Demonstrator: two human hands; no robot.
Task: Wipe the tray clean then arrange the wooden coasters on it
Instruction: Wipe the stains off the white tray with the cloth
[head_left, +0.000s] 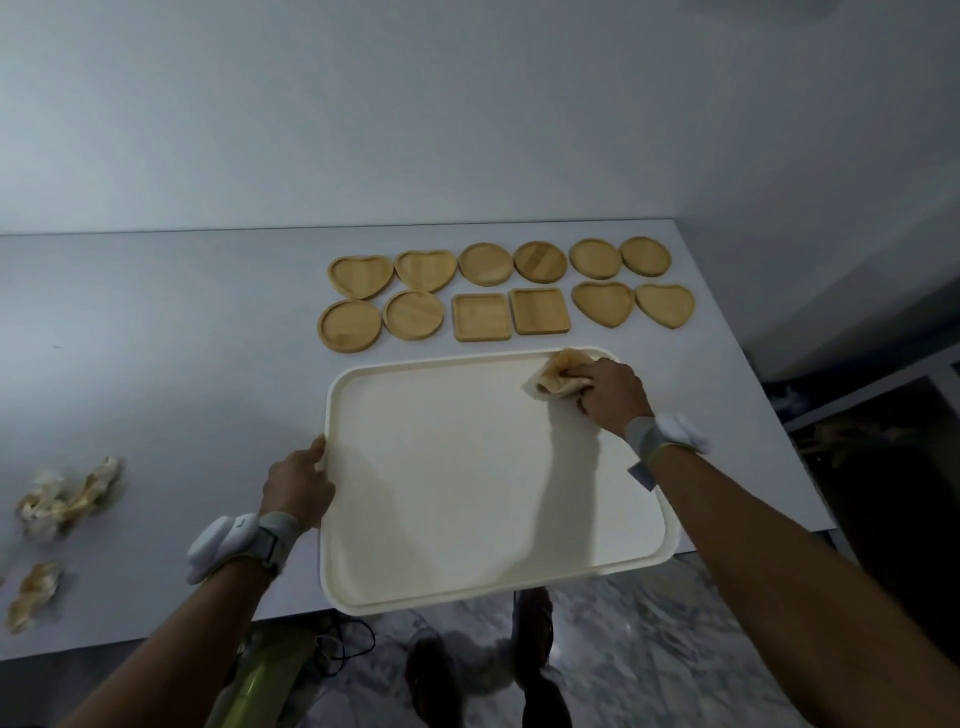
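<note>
Right hand: grip closed over a crumpled tan cloth, fingers curled on top, pressing it onto the floor of the tray in the far right corner. Cloth bunches out to the left of the knuckles and touches the far rim.

Left hand: grip clamped on the tray's left rim near mid-length, thumb tip over the edge, fingers not visible underneath. Both wrists carry a grey strap with a white device.

Tray: cream, rectangular, rounded corners, raised rim. Lies flat on the white desk, near edge overhanging the desk front slightly. Interior bare apart from the cloth and the arm shadow.

Wooden coasters: twelve, all on the desk just beyond the tray's far rim, none on the tray. Two rows of six. Far row, left to right: two hearts, four rounds. Near row: two rounds, two rounded squares, two hearts. Nearest to the right-hand grip are the near-row squares and hearts, apart from the cloth, the tray rim between them.

Far left on the desk, well apart from the tray: crumpled, stained scraps, blurred; a smaller one nearer the desk front. Material cannot be told.

Below the desk edge: marbled floor.
</note>
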